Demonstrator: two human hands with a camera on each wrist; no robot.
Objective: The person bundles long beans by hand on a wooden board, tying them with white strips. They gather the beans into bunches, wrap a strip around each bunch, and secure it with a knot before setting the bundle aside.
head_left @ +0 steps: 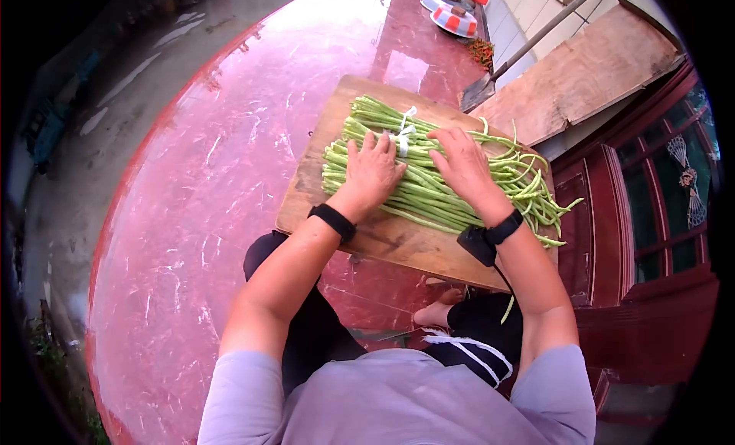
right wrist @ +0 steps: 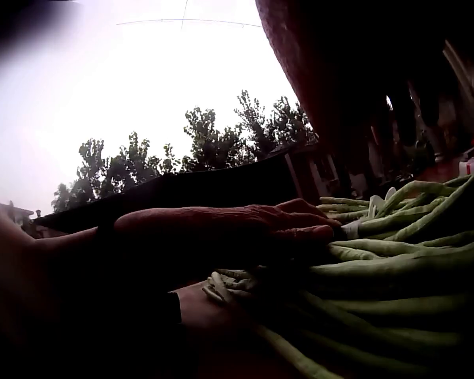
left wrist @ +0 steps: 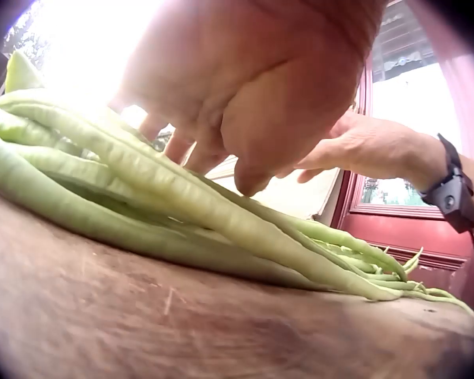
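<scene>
Long green beans (head_left: 436, 192) lie in bundles across a wooden board (head_left: 306, 177), with white ties (head_left: 403, 143) round the bundles near their middle. The left hand (head_left: 371, 169) rests on the beans left of the ties, fingers spread and extended. To the right of the ties, the right hand (head_left: 463, 163) lies over the beans with its fingers extended. In the left wrist view the left hand (left wrist: 253, 87) is above the thick bean ends (left wrist: 142, 174), and the right hand (left wrist: 371, 146) shows behind it. Dark shadow covers much of the right wrist view.
A shovel (head_left: 478, 89) leans by a wooden plank (head_left: 582, 66) beyond the board's right side. Covered basins (head_left: 453, 20) stand at the far end of the red floor (head_left: 199, 215). A dark red door (head_left: 643, 192) is at the right. Below the board are the person's legs.
</scene>
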